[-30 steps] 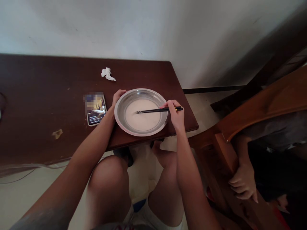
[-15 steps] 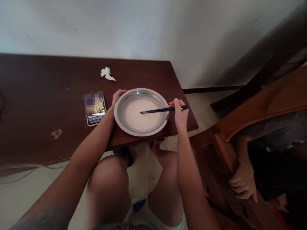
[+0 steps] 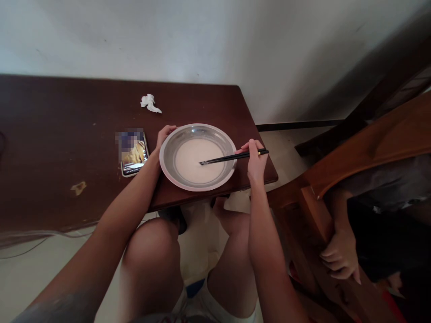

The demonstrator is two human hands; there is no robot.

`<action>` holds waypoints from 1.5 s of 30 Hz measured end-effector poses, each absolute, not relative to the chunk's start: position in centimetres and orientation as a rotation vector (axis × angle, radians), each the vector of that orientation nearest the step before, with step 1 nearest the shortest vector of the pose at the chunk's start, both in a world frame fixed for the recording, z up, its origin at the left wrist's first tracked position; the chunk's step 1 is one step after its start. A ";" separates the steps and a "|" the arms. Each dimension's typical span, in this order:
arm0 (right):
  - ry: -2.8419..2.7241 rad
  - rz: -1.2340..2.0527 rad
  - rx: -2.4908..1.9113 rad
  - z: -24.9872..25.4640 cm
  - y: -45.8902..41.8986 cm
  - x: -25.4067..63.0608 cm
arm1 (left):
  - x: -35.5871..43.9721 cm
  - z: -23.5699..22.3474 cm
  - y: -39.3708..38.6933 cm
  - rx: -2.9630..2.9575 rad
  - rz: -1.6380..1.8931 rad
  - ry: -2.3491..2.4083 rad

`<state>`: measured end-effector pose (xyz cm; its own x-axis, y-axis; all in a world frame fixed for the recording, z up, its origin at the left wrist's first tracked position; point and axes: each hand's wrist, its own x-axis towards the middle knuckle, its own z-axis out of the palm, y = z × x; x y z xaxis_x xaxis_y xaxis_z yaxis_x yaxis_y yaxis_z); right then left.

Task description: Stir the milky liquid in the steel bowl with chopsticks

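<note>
A wide metal basin rests near the front edge of the dark wooden table. Pale, milky liquid covers its bottom. My left hand grips the basin's left rim, its fingers partly hidden along the far side. Black chopsticks are pinched together in my right hand, just beyond the basin's right rim. Their tips reach over the middle of the liquid and look wet with it; whether they dip in, I cannot tell.
A lit phone lies left of the basin, with a crumpled white tissue behind it. To the right, another person's hand rests on a wooden chair. The wall borders the table's back.
My right hand has shifted slightly right, and the chopstick tips have moved a little right and nearer to me. My left hand stays on the basin.
</note>
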<state>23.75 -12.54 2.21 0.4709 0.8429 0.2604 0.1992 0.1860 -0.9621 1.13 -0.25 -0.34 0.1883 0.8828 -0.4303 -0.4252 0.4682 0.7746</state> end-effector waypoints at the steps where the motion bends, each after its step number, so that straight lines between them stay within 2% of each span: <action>1: -1.043 0.631 -1.329 2.2 -12.5 23.7 | 1.1 -0.4 -0.2 0.561 0.986 0.996; 4: -1.174 0.754 -1.280 2.3 -12.5 23.2 | 0.9 -0.6 0.0 0.563 0.969 0.977; 10: -1.064 0.588 -1.298 2.5 -12.6 23.7 | 1.1 -0.3 -0.2 0.562 0.981 0.999; 16: -1.182 0.738 -1.263 2.5 -12.7 23.2 | 1.1 -0.3 -0.3 0.556 0.985 0.955; 22: -1.093 0.570 -1.317 2.6 -12.7 23.6 | 1.2 -0.2 -0.3 0.550 0.968 0.997; 28: -1.189 0.717 -1.262 2.5 -12.7 23.3 | 1.1 -0.3 -0.3 0.551 0.969 0.954; 34: -1.070 0.592 -1.294 2.5 -12.6 23.6 | 1.1 -0.5 -0.3 0.571 1.004 0.991; 40: -1.187 0.753 -1.256 2.4 -12.6 23.2 | 1.2 -0.4 -0.3 0.566 1.005 1.007; 45: -1.143 0.619 -1.296 2.5 -12.8 23.6 | 1.1 -0.4 -0.3 0.567 0.989 0.983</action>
<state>23.63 -12.78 2.48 0.3672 0.8801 0.3011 0.2292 0.2281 -0.9463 1.06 -0.32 -0.42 0.1980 0.8856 -0.4202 -0.4263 0.4638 0.7766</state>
